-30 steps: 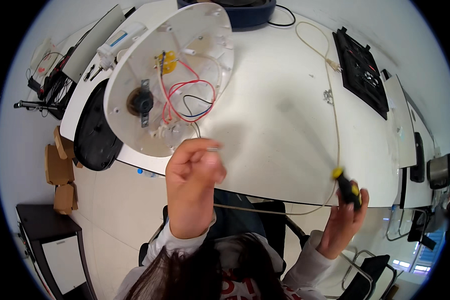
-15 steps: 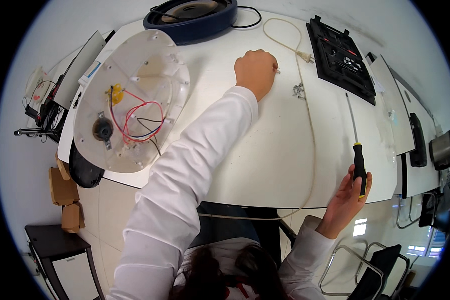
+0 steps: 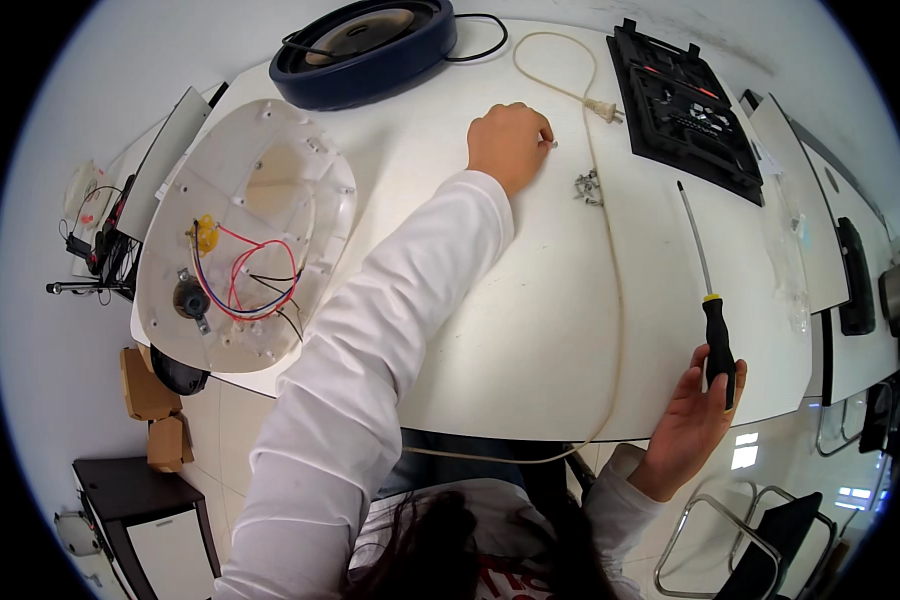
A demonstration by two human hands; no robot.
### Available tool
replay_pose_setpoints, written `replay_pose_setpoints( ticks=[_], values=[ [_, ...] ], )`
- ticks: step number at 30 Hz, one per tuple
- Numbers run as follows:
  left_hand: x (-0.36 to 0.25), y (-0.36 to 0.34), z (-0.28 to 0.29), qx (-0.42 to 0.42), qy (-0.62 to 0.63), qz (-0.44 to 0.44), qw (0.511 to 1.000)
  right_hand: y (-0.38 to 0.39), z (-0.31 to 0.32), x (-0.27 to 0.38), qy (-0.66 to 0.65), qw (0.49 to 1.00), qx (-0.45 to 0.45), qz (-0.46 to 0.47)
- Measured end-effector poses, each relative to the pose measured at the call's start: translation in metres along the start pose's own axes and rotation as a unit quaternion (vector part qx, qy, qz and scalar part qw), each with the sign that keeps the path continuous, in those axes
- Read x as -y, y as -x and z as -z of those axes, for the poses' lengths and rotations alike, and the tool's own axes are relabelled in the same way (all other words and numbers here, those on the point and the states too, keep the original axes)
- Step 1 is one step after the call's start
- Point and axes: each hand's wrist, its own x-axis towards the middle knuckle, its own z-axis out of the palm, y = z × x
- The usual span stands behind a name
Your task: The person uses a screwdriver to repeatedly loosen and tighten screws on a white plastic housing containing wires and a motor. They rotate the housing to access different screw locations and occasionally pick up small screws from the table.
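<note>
In left hand: fingers curled in a narrow pinch, with small pale piece at the thumb-side tips; kind too small to tell. In right hand: black handle of screwdriver, gripped between thumb and fingers, with shaft pointed away from the fingertips over table. Just right of left fingertips, slightly nearer the wearer: pile of screws. Past pile: beige cord, with plug farther out than left fingers. Well left of left fingers: white shell, hollow side up, with red, blue and black wires inside. Beyond and left of left fingers: dark blue round base. Well beyond right fingers: open black tool case.
</note>
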Motion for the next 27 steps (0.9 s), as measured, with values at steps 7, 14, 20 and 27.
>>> replay_pose_setpoints(
  ticks=[7,14,20,27],
  values=[
    [0.023,-0.016,-0.007,-0.065,-0.093,0.063,0.992,0.002,-0.001,0.002,0.0,1.0,0.006,-0.01],
    [0.032,-0.022,-0.007,-0.032,-0.093,0.082,0.992,0.001,0.001,0.002,0.013,1.0,0.014,-0.002],
    [0.037,-0.019,0.037,-0.079,0.039,0.103,0.991,0.005,-0.005,-0.001,0.037,0.999,0.03,0.009],
    [-0.09,0.106,0.109,-0.224,0.19,-0.101,0.951,0.006,-0.002,-0.005,0.106,0.99,0.032,0.09]
  ],
)
